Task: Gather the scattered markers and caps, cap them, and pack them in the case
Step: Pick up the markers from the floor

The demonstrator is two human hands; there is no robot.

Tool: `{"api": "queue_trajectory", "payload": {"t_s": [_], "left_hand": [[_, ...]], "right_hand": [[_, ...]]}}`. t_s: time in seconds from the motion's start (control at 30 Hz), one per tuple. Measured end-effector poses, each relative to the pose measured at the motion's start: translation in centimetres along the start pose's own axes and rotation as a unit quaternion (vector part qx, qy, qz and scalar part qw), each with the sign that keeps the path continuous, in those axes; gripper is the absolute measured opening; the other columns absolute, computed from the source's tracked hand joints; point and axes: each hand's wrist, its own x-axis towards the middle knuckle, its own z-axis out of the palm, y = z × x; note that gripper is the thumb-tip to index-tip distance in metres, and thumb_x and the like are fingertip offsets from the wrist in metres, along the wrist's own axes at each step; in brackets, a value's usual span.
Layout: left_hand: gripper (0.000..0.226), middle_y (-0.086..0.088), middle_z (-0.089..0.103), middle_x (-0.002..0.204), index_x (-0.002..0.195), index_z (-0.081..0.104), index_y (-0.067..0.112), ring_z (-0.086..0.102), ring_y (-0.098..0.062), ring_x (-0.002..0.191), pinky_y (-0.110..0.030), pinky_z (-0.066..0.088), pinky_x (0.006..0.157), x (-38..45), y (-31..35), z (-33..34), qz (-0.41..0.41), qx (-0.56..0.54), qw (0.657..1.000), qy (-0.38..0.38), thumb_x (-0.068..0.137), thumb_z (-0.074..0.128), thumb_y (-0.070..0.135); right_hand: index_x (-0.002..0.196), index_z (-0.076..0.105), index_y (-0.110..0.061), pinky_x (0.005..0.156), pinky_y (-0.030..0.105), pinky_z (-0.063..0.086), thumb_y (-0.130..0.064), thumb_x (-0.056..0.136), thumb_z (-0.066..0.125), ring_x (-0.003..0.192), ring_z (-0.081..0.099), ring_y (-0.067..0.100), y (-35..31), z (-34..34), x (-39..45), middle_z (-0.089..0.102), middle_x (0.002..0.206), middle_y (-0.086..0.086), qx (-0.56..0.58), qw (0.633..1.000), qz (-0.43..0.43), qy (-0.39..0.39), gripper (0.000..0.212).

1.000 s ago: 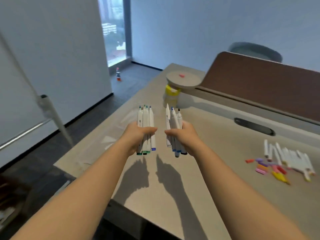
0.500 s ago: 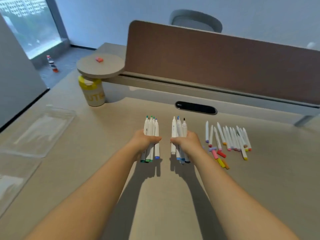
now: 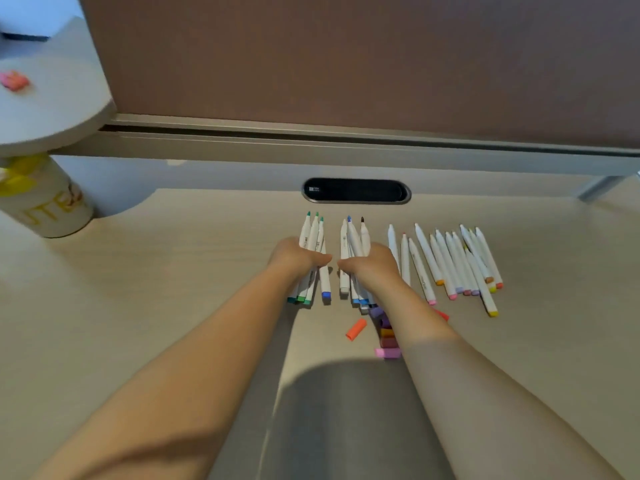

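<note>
My left hand grips a bunch of white markers with green and blue ends, tips pointing away from me. My right hand grips a second bunch of white markers with blue ends, uncapped tips up. Both hands hover low over the desk, side by side. To the right, a row of several uncapped white markers with pink, orange and yellow ends lies on the desk. An orange cap and several purple, brown and pink caps lie near my right forearm. The case is out of view.
A brown divider panel closes off the back of the desk, with a black cable slot below it. At left a white-and-yellow cup stands under a round grey shelf bearing a small pink item.
The view swung from the desk's left side to straight down over the marker row. Both hands kept their bunches and came lower, close to the loose markers and caps.
</note>
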Motion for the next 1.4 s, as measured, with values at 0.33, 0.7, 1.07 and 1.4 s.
{"api": "queue_trajectory", "payload": {"t_s": [0.33,0.7,1.07,1.4], "left_hand": [[0.028,-0.012,0.064,0.094,0.099,0.058,0.003,0.059,-0.03,0.09,-0.037,0.049,0.075,3.1,-0.4,0.7,0.036,0.076,0.996,0.019,0.082,0.066,0.023],[0.038,-0.014,0.053,0.121,0.119,0.042,0.001,0.052,-0.03,0.105,-0.03,0.036,0.072,3.0,-0.5,0.2,0.023,0.122,0.986,0.113,0.089,0.056,0.02],[0.041,-0.015,0.046,0.126,0.117,0.044,0.001,0.044,-0.033,0.118,-0.037,0.041,0.088,2.4,-1.0,-1.0,0.001,0.162,0.973,0.161,0.084,0.061,0.019],[0.043,-0.011,0.046,0.134,0.13,0.044,0.007,0.043,-0.027,0.124,-0.034,0.039,0.095,-0.6,-2.6,-2.8,0.084,0.113,0.979,0.149,0.089,0.052,0.016]], "right_hand": [[0.071,0.042,-0.01,0.044,0.021,0.03,-0.006,0.084,0.051,0.053,0.039,0.014,0.0,0.5,2.7,0.04,0.064,0.002,-0.04,0.999,0.018,-0.007,0.017],[0.12,0.041,0.0,0.044,0.018,0.027,-0.015,0.091,0.055,0.058,0.036,0.006,1.1,0.4,3.6,0.038,0.071,-0.002,-0.046,0.997,0.002,0.062,0.035],[0.115,0.047,-0.002,0.082,0.033,0.042,-0.008,0.086,0.057,0.117,0.047,0.033,0.8,0.5,3.2,0.043,0.128,0.018,-0.122,0.986,0.025,0.112,0.031],[0.128,0.049,-0.005,0.078,0.021,0.036,-0.007,0.093,0.047,0.095,0.051,0.016,-0.3,-0.3,-0.9,0.053,0.128,0.01,-0.077,0.985,-0.113,0.105,0.035]]}}
